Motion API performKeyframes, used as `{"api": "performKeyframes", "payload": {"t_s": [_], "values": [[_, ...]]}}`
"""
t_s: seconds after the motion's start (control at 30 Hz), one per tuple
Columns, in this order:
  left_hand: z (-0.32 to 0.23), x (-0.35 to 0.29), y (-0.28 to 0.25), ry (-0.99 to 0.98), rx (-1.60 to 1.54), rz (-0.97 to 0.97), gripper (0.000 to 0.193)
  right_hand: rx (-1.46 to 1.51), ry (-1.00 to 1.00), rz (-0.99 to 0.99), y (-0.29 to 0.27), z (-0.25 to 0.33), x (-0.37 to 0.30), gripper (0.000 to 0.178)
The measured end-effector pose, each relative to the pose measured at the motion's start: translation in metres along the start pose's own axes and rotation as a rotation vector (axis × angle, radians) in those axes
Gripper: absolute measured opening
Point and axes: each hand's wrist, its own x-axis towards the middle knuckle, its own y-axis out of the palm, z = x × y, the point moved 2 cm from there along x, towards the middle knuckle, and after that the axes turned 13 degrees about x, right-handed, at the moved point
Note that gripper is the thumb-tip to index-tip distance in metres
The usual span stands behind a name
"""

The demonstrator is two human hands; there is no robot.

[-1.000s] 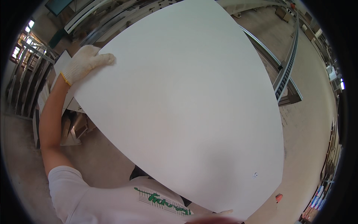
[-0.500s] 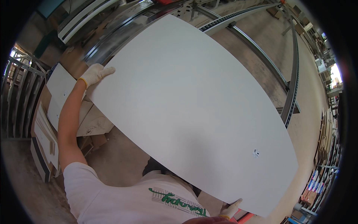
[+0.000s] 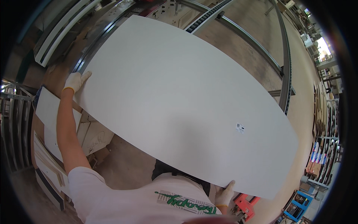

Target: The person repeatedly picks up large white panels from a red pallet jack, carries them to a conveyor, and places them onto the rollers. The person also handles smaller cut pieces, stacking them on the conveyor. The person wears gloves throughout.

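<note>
A large white board (image 3: 175,86) spans the middle of the view, with a small printed label (image 3: 240,128) on its right part. My left hand (image 3: 76,81), in a pale glove with a yellow cuff, grips the board's left end, thumb on top and fingers hidden beneath. At the near edge, toward the right, my gloved right hand (image 3: 225,195) holds the board too. Its thumb lies on the upper face, and the other fingers are mostly out of sight under the edge.
A machine frame with rails (image 3: 250,37) and a black cable chain (image 3: 207,16) lies beyond the board. At left, cut panels (image 3: 50,115) lean near a metal rack (image 3: 16,127). A red device (image 3: 246,205) stands by my right hand; a blue cart (image 3: 298,206) is farther right.
The board has shifted left in view and its right part appears higher, its label moving up and left. Both hands keep their hold. More of the red device shows, and the blue cart is now plainly visible.
</note>
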Motion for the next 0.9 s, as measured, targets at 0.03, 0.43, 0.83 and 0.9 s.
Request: {"api": "performKeyframes", "payload": {"t_s": [0.03,0.43,0.83,0.9], "values": [[0.001,0.002,0.014,-0.019,0.143,-0.015,0.088,-0.006,0.020,0.043,0.005,-0.005,-0.002,0.060],[-0.156,-0.254,0.042,-0.614,-0.558,-0.202,0.087,-1.140,0.370,0.410,-0.003,0.076,-0.017,0.056],[-0.424,-0.423,0.013,-0.627,-2.033,0.088,0.079,-1.390,-0.309,-0.298,-0.368,0.421,0.337,0.094],[-0.435,-0.429,0.010,-0.746,-1.847,-0.070,0.081,-1.022,-0.317,0.066,-0.388,0.421,0.360,0.079]]}}
